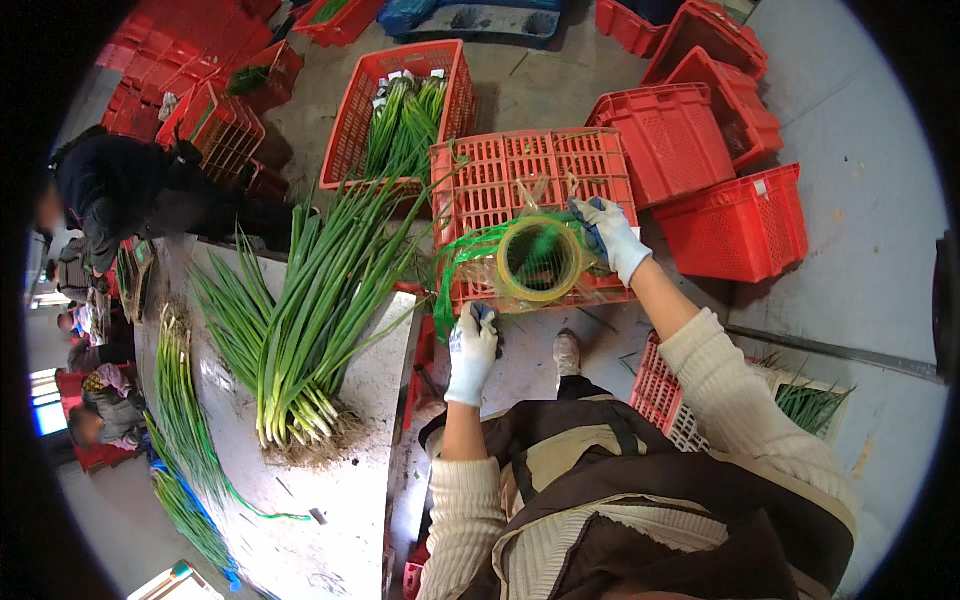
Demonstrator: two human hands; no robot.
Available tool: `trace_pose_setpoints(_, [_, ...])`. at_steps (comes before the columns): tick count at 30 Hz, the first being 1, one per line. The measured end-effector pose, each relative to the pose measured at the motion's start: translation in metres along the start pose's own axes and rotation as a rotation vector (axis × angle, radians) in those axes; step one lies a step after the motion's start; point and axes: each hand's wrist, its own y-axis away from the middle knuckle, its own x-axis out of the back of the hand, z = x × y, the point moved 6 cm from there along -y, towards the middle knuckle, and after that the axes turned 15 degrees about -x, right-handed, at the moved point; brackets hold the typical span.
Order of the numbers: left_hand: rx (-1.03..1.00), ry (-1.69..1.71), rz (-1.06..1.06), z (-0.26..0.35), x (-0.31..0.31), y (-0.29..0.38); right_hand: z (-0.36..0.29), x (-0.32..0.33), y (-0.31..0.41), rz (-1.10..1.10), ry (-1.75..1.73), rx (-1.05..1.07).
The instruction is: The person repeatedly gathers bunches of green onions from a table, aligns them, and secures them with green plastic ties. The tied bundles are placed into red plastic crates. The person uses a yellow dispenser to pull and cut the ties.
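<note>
My right hand (609, 236), in a white knit glove with blue-grey coated fingers, is at the right end of a bunch of green plastic strips (480, 238), its fingers closed on them. My left hand (472, 349), gloved alike, has curled fingers at the crate's near edge, beside the hanging strip ends; whether it pinches anything is hidden. Between the hands, a large yellowish roll of clear tape (504, 274) rests on an upturned red plastic crate (525, 142). Through its core I see green strands. Clear film scraps cling to the crate.
Left, a metal table (337, 517) bears a fanned pile of rooted green onions (315, 322) and a longer row (178, 382). A red crate (397, 56) behind holds bundled onions. Stacked red crates (660, 142) stand right, by a wall. A person in dark clothing (112, 187) bends at far left.
</note>
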Motion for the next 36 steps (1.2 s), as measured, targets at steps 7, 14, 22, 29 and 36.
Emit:
trace_pose_setpoints(7, [0.171,-0.072,-0.038,-0.019,-0.012,-0.014,0.021,0.021,0.003,0.096,0.078,-0.117])
trace_pose_setpoints(14, [0.105,-0.017,-0.192,-0.013,-0.018,-0.011,0.037,0.04,-0.012,0.238,0.252,0.019])
trace_pose_setpoints(22, [0.307,-0.499,-0.381,-0.097,-0.073,0.013,0.038,0.029,-0.037,0.328,0.739,0.064])
trace_pose_setpoints(29, [0.448,0.868,0.222,0.011,0.017,-0.014,-0.039,-0.01,0.08,-0.257,0.293,-0.055])
trace_pose_setpoints(36, [0.373,0.662,0.105,0.002,-0.047,-0.022,0.01,-0.021,0.047,-0.16,0.637,-0.003])
